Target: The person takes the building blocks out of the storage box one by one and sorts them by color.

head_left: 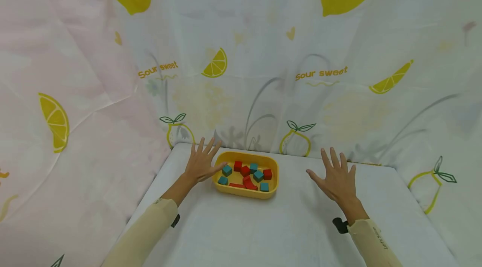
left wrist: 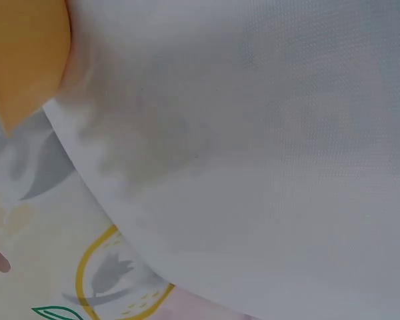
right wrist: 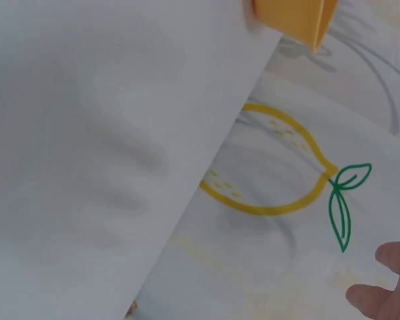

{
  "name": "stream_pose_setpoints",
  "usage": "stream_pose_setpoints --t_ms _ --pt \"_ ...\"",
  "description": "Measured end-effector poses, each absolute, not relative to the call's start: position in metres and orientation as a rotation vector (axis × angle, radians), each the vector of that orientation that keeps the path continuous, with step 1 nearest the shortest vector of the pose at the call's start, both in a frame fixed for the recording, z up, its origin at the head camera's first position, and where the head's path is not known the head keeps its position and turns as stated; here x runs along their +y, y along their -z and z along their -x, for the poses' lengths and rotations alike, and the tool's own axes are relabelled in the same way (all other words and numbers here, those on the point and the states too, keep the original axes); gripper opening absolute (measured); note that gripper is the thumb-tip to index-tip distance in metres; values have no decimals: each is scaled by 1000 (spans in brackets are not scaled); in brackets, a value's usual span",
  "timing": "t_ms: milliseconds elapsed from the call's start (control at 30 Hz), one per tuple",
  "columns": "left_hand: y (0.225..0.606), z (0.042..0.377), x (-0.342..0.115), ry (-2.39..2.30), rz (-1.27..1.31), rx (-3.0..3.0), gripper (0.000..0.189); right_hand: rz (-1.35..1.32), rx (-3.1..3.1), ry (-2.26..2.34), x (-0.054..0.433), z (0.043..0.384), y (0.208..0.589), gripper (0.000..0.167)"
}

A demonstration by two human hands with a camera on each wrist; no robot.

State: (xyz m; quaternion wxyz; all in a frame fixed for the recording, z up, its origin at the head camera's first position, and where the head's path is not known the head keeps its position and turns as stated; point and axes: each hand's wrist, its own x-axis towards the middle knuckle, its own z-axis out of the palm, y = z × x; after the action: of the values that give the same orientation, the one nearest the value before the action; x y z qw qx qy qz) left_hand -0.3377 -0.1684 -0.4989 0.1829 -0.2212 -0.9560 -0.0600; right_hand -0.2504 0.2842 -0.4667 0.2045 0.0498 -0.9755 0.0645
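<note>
A yellow tray [head_left: 246, 193] stands near the far edge of the white table, holding several red and teal blocks. Among them are a teal cube [head_left: 258, 175], a red cube [head_left: 267, 174], a flat red strip [head_left: 236, 185] and a red curved block [head_left: 249, 183]. My left hand [head_left: 201, 164] hovers with spread fingers at the tray's left side, its thumb overlapping the rim in the head view. Well to the right of the tray, my right hand [head_left: 338, 179] is held out over the table, fingers spread and holding nothing. Its fingertips [right wrist: 370, 300] show at the right wrist view's edge.
The white table [head_left: 241, 233] ends at a hanging curtain [head_left: 256, 103] printed with lemons, close behind the tray. Another stretch of curtain [head_left: 86, 166] runs along the left side. A dark wrist strap [head_left: 340, 225] sits at the right sleeve.
</note>
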Motion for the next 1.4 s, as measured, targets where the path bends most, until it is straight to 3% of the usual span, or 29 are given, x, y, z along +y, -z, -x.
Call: stream_pose_setpoints --t_ms 133,400,1033,1400 --pt "498 337 -168 307 623 -2703 77 -196 -2684 -252 283 251 467 84" --pt "500 333 -157 780 509 -2685 45 -381 -2529 -600 268 254 476 57" --pt "537 322 -124 1082 254 -2808 57 -606 -2564 -910 171 271 497 49" --pt "548 318 -119 1213 189 -2558 43 -640 -2647 -906 143 295 505 42"
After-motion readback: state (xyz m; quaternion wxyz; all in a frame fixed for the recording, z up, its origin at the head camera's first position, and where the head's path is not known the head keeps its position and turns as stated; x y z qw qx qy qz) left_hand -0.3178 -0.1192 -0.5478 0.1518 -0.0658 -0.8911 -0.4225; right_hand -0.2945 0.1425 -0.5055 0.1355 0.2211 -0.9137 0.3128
